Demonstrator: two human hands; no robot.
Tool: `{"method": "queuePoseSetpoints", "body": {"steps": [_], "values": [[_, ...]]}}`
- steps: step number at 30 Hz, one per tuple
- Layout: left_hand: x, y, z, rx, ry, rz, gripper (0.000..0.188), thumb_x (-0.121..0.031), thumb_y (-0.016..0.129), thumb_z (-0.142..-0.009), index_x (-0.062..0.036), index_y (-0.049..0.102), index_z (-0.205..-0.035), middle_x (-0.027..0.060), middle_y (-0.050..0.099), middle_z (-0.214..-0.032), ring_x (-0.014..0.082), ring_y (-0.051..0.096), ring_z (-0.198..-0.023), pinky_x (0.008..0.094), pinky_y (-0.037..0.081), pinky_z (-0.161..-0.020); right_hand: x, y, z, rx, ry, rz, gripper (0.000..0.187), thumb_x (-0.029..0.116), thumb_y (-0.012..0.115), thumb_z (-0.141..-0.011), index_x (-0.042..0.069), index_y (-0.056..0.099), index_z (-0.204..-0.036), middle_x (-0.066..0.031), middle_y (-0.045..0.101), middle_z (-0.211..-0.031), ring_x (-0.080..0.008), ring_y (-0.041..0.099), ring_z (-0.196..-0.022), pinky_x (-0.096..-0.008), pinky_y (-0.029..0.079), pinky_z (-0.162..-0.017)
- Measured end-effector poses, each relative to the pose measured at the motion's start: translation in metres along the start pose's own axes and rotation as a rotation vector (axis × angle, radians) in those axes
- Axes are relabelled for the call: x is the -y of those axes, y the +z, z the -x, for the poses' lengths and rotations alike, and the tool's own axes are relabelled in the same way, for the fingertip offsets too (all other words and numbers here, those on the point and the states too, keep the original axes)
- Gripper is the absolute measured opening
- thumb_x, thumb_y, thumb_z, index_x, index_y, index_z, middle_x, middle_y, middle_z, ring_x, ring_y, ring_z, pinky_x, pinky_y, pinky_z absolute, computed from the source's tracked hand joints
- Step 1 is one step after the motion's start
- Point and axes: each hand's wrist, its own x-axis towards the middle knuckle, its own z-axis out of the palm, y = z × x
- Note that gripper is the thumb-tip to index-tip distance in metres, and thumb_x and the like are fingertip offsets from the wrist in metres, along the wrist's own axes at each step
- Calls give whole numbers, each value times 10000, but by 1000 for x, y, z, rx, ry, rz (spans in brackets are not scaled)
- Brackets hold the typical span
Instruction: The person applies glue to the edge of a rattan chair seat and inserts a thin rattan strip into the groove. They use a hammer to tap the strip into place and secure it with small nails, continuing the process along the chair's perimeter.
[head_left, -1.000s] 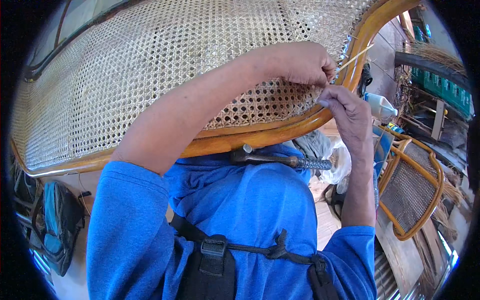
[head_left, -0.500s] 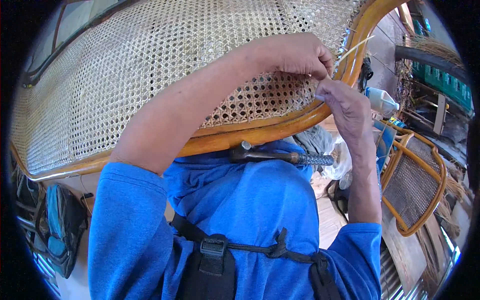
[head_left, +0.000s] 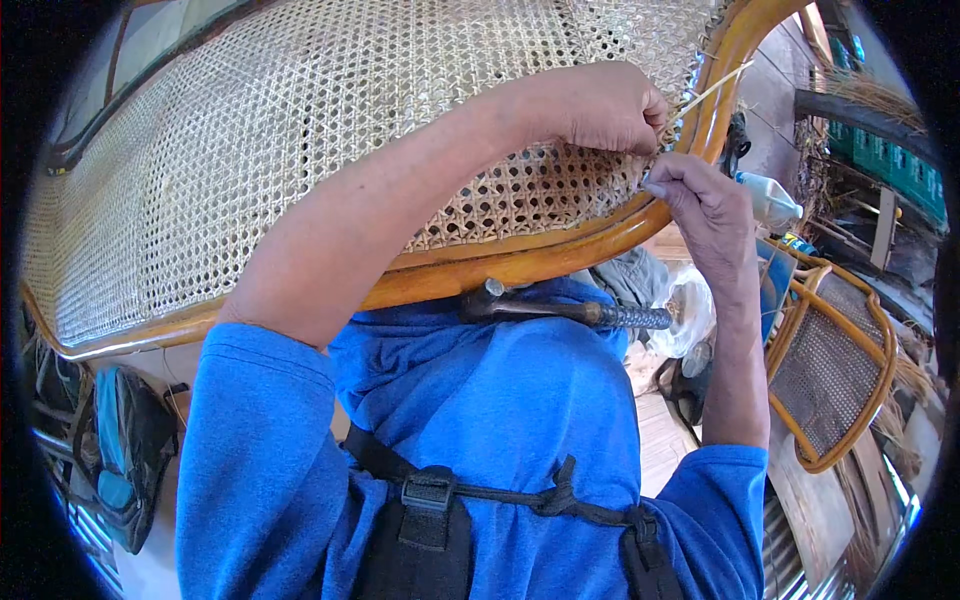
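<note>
A woven cane panel in a glossy brown rattan frame lies across my lap. My left hand reaches over the weave to its right corner, fingers curled shut beside the frame. From those fingers a pale cane strip slants up and out over the frame's edge; their grip on it is partly hidden. Just below, my right hand is at the inner edge of the curved frame, thumb and forefinger pinched together. Whatever lies between those two fingertips is too small to make out.
A hammer rests on my lap under the frame. To the right are a clear plastic bag, a whitish bottle and a smaller rattan-framed cane panel. A dark backpack sits at the left. Green crates stand far right.
My right hand has shifted slightly up and to the right along the frame, its fingers more bent. The left hand has barely moved, and the strip's free end sits slightly higher.
</note>
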Motion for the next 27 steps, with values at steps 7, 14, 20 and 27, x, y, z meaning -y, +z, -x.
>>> {"method": "queuePoseSetpoints", "body": {"steps": [7, 14, 20, 27], "values": [[0, -2, 1, 24, 4, -2, 154, -195, 664, -696, -48, 627, -719, -6, 535, -568, 89, 461, -548, 267, 375, -526, -1, 4, -2, -10, -92, 78, 100, 21, 585, -824, 30, 598, -922, -82, 623, -792, -167, 627, -760, -278, 492, -689], [11, -2, -2, 55, 8, 137, 115, -161, 630, -716, -48, 628, -735, -18, 547, -615, 79, 462, -584, 259, 378, -549, 0, 5, -5, 27, -187, 330, 100, 76, 564, -840, 62, 601, -932, -116, 629, -823, -264, 645, -764, -314, 504, -643], [7, -5, -2, 111, -28, 140, 85, -137, 622, -742, -52, 632, -740, -25, 550, -633, 71, 469, -620, 243, 379, -572, -10, 7, 1, -56, -161, 197, 98, 42, 568, -837, 39, 604, -928, -98, 641, -816, -211, 652, -767, -297, 507, -669], [11, -5, -1, 100, -44, 179, 97, -135, 634, -738, -43, 638, -767, -24, 564, -661, 65, 478, -629, 239, 391, -582, -1, 3, 0, -29, -31, 81, 73, 12, 575, -839, 16, 597, -908, -69, 636, -793, -139, 627, -762, -270, 495, -696]]}}
